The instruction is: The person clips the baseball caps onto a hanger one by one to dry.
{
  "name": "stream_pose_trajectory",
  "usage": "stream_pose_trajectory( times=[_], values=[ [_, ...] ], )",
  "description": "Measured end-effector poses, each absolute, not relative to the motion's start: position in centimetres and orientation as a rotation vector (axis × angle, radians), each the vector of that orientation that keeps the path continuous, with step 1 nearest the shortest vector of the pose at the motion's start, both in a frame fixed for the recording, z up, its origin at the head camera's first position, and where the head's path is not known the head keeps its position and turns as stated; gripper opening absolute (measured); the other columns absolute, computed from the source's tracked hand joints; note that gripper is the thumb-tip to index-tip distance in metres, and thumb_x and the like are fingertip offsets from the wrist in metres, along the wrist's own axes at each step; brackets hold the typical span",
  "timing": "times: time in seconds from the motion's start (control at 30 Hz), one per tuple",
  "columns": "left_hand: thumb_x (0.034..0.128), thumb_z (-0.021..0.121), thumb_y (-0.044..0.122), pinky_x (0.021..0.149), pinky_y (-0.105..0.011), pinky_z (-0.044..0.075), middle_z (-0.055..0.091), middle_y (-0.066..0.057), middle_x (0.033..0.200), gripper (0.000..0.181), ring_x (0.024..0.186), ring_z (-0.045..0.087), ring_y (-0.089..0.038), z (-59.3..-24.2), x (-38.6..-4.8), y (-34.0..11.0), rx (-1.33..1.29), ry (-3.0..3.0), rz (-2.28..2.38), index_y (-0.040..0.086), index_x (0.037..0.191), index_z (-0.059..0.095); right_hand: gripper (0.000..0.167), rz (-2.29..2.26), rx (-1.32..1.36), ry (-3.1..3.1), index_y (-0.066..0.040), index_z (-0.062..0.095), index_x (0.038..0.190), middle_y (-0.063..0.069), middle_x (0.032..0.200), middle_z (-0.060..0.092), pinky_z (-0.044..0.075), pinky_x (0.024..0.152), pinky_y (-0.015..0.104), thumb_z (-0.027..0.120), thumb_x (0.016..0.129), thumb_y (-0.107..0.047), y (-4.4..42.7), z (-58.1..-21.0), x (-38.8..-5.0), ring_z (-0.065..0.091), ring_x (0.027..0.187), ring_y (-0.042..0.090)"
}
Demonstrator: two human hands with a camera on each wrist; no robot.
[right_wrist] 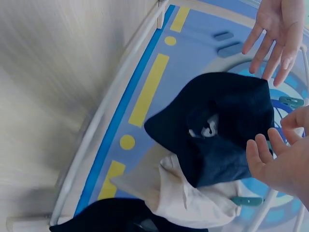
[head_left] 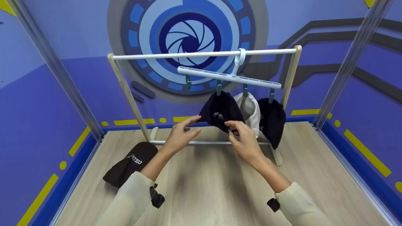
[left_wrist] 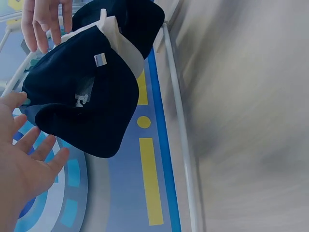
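A black hat point(head_left: 221, 108) hangs from a green clip on a white hanger point(head_left: 229, 77). My left hand point(head_left: 181, 135) is left of this hat, fingers spread, in the left wrist view point(left_wrist: 29, 164) close to its edge. My right hand point(head_left: 246, 142) is at the hat's lower right with bent, relaxed fingers; the right wrist view shows that hand point(right_wrist: 285, 157) beside the hat point(right_wrist: 227, 121), holding nothing. A white hat point(head_left: 252, 114) and another black hat point(head_left: 274, 121) hang further right. The leftmost clip point(head_left: 188, 82) holds nothing.
The hanger hooks over the top bar point(head_left: 147, 56) of a wooden-legged rack. A dark cap point(head_left: 125, 166) with white lettering lies on the table point(head_left: 204, 188) at the left, beside my left forearm. Patterned panels point(head_left: 314, 94) and metal posts stand around the table.
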State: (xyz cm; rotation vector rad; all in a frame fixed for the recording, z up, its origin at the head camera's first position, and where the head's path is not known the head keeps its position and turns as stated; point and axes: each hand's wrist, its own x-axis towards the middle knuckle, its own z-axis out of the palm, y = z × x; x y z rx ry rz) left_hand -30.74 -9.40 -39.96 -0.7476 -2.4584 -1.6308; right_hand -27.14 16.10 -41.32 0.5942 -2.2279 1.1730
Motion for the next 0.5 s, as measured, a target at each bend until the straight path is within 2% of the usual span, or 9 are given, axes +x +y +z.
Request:
stream_pose_trajectory(
  times=[0.17,0.33,0.5],
  values=[
    [0.1003,0.066,0.019,0.114,-0.048,0.039,0.051,-0.002,0.151,0.046,0.14,0.047,-0.023,-40.5,-29.2,-10.6,-0.763,-2.5,-1.603,0.018,0.146,0.057,0.034,1.218,0.627,-2.232,0.0,0.068,0.12,0.013,0.116,0.069,0.059,0.087,0.038,0.063,0.089,0.013,14.9,-42.7,-27.1,0.066,0.106,0.032],
    [0.0997,0.066,0.014,0.113,-0.046,0.042,0.053,-0.006,0.15,0.045,0.14,0.048,-0.026,-40.9,-28.5,-12.2,-0.769,-2.518,-1.538,0.016,0.144,0.058,0.032,1.226,0.63,-2.226,0.0,0.069,0.118,0.013,0.116,0.07,0.059,0.085,0.041,0.064,0.088,0.01,14.0,-43.6,-27.6,0.069,0.103,0.028],
    [0.1007,0.064,0.015,0.112,-0.043,0.043,0.053,-0.005,0.15,0.044,0.14,0.048,-0.024,-41.5,-28.0,-14.0,-0.708,-2.546,-1.532,0.017,0.144,0.058,0.032,1.239,0.637,-2.247,0.0,0.069,0.118,0.012,0.116,0.071,0.059,0.085,0.044,0.067,0.088,0.009,13.0,-44.3,-27.8,0.071,0.1,0.028]
  ],
)
